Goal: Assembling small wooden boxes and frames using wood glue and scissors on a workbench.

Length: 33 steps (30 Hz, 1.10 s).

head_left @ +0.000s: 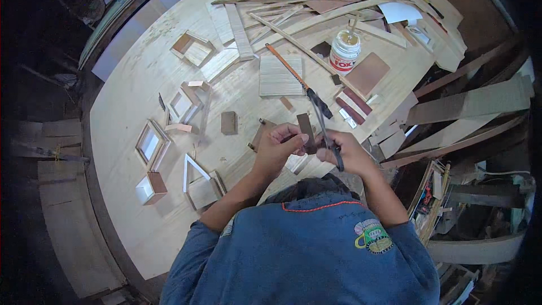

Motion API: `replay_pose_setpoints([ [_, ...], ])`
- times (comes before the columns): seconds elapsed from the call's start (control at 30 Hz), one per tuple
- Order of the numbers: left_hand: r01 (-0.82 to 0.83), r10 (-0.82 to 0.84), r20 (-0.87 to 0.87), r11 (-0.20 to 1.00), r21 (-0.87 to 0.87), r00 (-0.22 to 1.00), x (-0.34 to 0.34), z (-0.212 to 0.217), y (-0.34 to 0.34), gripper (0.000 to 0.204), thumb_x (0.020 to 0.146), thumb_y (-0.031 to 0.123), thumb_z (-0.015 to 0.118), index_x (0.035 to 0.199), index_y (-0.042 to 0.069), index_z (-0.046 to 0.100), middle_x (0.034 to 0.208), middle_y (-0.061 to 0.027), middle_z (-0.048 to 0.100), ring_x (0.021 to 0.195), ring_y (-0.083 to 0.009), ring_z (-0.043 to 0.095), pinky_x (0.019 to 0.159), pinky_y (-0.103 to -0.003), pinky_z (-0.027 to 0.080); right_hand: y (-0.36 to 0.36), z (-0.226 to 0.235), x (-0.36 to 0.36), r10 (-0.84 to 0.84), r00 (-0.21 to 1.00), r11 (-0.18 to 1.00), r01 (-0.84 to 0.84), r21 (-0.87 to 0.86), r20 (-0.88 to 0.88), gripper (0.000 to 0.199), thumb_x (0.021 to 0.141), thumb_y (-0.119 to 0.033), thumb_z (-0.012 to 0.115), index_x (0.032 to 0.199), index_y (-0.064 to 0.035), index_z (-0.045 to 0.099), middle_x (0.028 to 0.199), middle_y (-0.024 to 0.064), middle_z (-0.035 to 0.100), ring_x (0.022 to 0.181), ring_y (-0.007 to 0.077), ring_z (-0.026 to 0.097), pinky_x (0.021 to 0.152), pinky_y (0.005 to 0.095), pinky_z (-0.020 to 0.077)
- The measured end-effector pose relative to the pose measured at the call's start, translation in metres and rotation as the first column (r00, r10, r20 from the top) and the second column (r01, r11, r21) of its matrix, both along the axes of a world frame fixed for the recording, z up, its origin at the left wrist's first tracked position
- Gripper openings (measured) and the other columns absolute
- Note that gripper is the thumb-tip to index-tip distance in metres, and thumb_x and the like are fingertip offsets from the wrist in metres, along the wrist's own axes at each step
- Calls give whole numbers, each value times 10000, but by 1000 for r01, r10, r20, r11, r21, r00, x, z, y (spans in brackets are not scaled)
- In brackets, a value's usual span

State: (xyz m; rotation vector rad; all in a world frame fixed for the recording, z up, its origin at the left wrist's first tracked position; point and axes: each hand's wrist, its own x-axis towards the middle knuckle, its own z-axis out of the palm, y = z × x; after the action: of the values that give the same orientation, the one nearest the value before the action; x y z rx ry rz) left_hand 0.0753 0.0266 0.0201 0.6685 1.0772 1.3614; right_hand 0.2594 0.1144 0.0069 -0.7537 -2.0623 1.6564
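My left hand (284,140) pinches a small dark brown strip (305,126) between thumb and fingers, above the near edge of the table. In my right hand (349,151) is a pair of scissors (323,129), my fingers around its dark handles. The blades point away from me, just right of the strip; whether they touch it I cannot tell. Beyond the scissors lies an orange saw blade (288,68) with a black wrapped grip. Left of my left hand, a small brown wooden block (228,122) rests on the tabletop.
Several small wooden frames and boxes (151,143) stand on the pale table (121,192) at left. An open white jar (345,51) with a stick in it stands right of a square wooden panel (281,75). Long wood strips (305,39) lie across the back; boards (468,104) lean at right.
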Motion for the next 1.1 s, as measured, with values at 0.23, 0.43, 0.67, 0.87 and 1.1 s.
replay_pose_setpoints([
  [0.23,-32,30,-69,999,-28,997,2,1,2,96,833,119,662,852,38,616,766,-33,634,647,-97,585,599,-237,488,-7,17,-5,48,973,987,-10,-163,225,383,703,-348,791,906,-50,664,629,7,600,579,93,542,543,281,443],
  [0.43,-138,137,-27,990,-27,990,0,1,0,106,826,128,669,854,46,610,770,-34,629,655,-114,603,612,-248,503,-6,5,3,2,1000,993,2,-122,31,411,716,-371,780,863,-20,627,635,-20,510,614,50,475,554,237,401],
  [0.67,-152,152,-13,988,-15,988,-8,-5,-1,91,842,120,642,870,43,604,797,-40,624,667,-121,614,617,-245,520,-10,14,12,182,963,983,-181,-22,197,372,734,-348,758,897,-39,629,647,-16,526,638,71,493,579,257,415],
  [0.87,-38,44,99,997,-60,994,-4,-12,-5,149,885,119,574,993,25,533,886,-108,646,680,-156,635,614,-252,541,11,0,-7,-323,835,910,144,389,445,408,718,-394,752,805,-22,609,661,135,587,616,244,594,571,353,445],
  [1.1,-14,12,-25,995,-102,1000,-7,-30,-20,179,872,81,570,1029,21,510,903,-138,650,704,-173,643,641,-271,548,49,0,-28,-463,744,822,157,547,481,393,724,-354,684,969,-56,606,808,191,646,794,371,631,712,472,489],
])
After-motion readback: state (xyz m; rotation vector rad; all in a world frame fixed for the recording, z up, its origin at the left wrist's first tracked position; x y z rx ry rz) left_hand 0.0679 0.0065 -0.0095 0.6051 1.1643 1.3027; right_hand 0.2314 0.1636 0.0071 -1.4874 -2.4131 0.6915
